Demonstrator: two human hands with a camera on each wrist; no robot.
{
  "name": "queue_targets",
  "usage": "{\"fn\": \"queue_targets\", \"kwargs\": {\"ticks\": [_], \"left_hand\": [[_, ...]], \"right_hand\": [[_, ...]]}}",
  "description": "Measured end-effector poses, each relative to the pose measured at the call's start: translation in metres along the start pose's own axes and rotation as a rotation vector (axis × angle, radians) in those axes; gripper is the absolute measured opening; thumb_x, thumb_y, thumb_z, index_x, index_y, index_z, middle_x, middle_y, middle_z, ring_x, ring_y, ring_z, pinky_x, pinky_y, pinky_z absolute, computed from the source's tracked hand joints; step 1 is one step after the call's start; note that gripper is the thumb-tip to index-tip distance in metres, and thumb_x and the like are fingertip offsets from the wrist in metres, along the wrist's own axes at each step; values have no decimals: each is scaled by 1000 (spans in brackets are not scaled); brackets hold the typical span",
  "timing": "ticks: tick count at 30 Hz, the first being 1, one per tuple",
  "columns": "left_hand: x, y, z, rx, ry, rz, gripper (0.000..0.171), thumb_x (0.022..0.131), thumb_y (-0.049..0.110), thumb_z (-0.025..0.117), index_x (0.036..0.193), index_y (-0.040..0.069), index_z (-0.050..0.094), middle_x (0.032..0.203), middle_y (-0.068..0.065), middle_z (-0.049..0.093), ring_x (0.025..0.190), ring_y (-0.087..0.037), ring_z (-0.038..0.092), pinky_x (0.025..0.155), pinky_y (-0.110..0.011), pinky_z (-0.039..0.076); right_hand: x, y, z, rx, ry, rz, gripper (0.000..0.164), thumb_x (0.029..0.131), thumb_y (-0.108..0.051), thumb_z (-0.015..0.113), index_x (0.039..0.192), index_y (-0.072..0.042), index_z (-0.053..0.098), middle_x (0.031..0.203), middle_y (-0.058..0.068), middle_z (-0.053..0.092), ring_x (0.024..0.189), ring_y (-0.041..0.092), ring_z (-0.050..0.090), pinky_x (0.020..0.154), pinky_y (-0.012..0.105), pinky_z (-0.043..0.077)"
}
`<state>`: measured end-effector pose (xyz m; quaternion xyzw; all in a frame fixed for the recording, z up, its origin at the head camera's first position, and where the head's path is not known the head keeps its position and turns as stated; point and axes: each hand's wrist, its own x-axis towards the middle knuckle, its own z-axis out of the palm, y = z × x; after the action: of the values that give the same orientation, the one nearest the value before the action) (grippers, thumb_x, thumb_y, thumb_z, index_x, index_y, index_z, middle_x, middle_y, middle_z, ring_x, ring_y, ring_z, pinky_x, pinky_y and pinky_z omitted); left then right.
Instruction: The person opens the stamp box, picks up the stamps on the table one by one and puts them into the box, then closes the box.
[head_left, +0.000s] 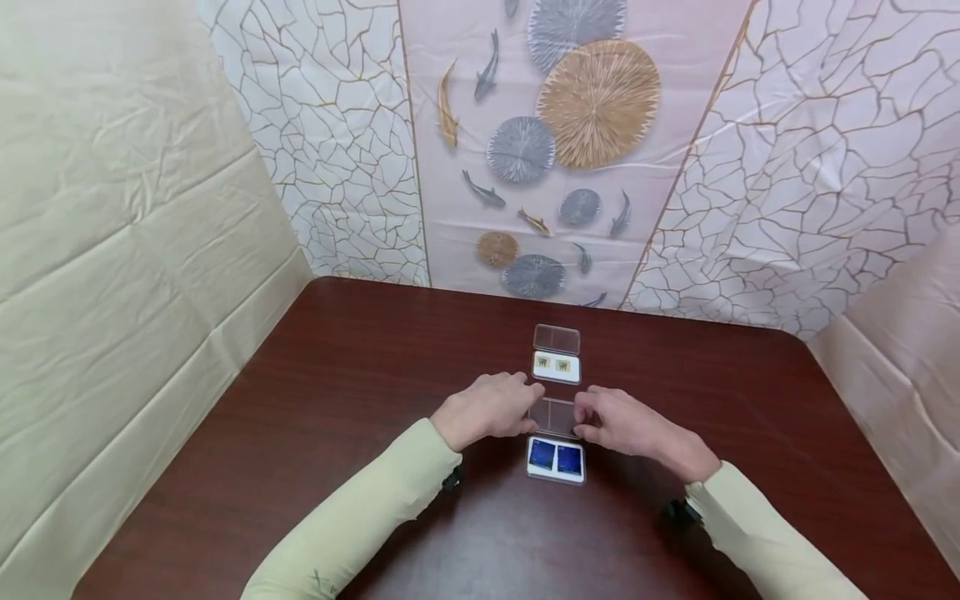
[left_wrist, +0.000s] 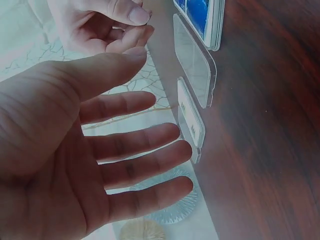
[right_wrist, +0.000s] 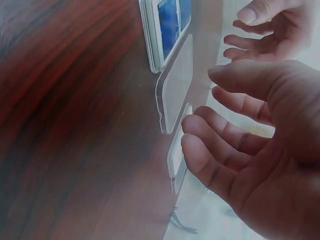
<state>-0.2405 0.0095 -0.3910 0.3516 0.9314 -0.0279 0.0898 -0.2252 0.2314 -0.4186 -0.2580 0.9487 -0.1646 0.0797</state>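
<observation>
Two small clear plastic cases lie one behind the other on the table, their lids laid back. The nearer case (head_left: 556,478) holds two dark blue square pieces (head_left: 569,461) on a white insert. Its transparent lid (left_wrist: 195,60) lies flat behind it. In the farther case (head_left: 557,368) are two small gold-coloured pieces (head_left: 563,365) on white. My left hand (head_left: 491,408) hovers at the left of the nearer lid, palm inward, fingers spread and holding nothing. On the lid's right side my right hand (head_left: 622,423) hovers with loosely bent fingers (right_wrist: 200,155) and nothing in them.
The dark reddish-brown wooden table (head_left: 360,350) reaches to a patterned cloth backdrop (head_left: 487,167) at the back. Pale cloth walls (head_left: 135,208) border the table on the left and right. The farther case's clear lid (head_left: 557,339) lies laid back toward the backdrop.
</observation>
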Motion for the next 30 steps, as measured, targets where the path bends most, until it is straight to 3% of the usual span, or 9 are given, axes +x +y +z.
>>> {"fn": "queue_targets", "kwargs": {"ticks": [8, 15, 20, 30], "left_hand": [[13, -3, 4, 1, -17, -6, 39, 93, 45, 64, 121, 18, 60, 106, -3, 65, 90, -15, 62, 69, -34, 53], [25, -8, 10, 1, -34, 1, 41, 93, 44, 64, 125, 19, 59, 111, -4, 65, 97, -16, 62, 75, -35, 53], [33, -11, 15, -25, -47, -4, 38, 92, 43, 66, 121, 19, 59, 109, -4, 62, 91, -16, 59, 73, -34, 51], [42, -10, 19, -58, -92, -38, 50, 89, 48, 68, 129, 19, 56, 125, -10, 55, 105, -22, 56, 82, -37, 51]], "right_hand": [[4, 10, -1, -21, -6, -21, 13, 86, -16, 74, 84, -18, 62, 83, 0, 56, 67, 9, 47, 60, 22, 42], [9, 16, -5, -35, -45, -5, 11, 87, -16, 73, 87, -18, 62, 85, 0, 56, 70, 10, 48, 61, 23, 42], [14, 17, -5, -30, -77, 6, 10, 87, -17, 73, 92, -15, 64, 88, 3, 58, 73, 11, 50, 64, 25, 44], [16, 19, -2, -30, -102, 22, 28, 86, -21, 75, 109, -10, 63, 94, 6, 58, 78, 14, 52, 68, 29, 46]]}}
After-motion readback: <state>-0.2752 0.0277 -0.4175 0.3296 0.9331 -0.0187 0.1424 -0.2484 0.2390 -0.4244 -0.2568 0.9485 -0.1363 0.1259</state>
